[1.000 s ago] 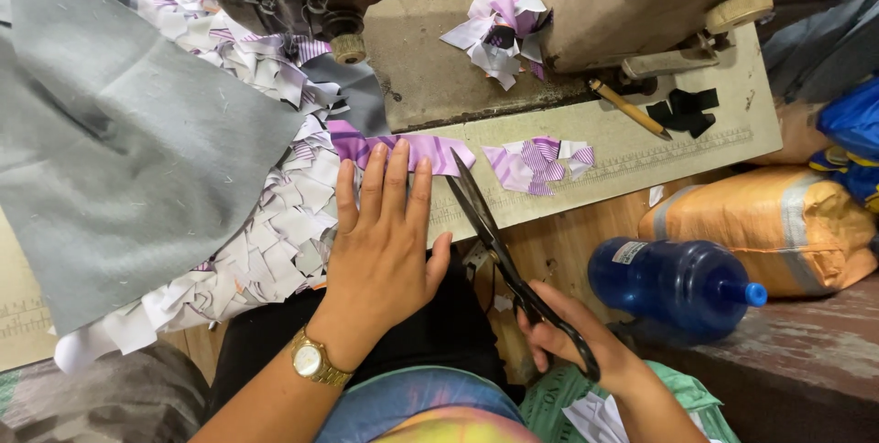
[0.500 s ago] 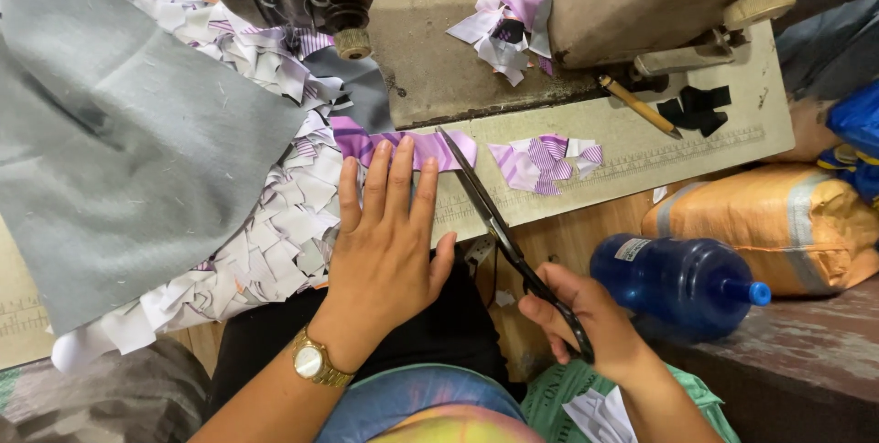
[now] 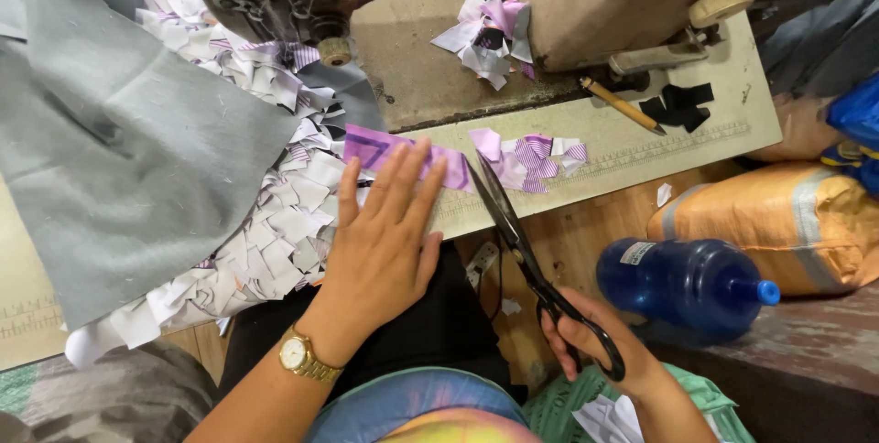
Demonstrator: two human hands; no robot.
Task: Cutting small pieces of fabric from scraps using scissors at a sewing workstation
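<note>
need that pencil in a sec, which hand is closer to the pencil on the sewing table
Right. The right hand grips the scissors below the pencil, off the table edge. The left hand lies flat on purple fabric, further to the left.

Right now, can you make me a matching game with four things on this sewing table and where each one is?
Things:
1. scissors
2. purple strip
3. blue bottle
4. pencil

Places:
A. under the left hand
B. lying beside the orange sack
C. in the right hand
D. on the table near the black cloth pieces

Pairs: 1-C, 2-A, 3-B, 4-D
</note>
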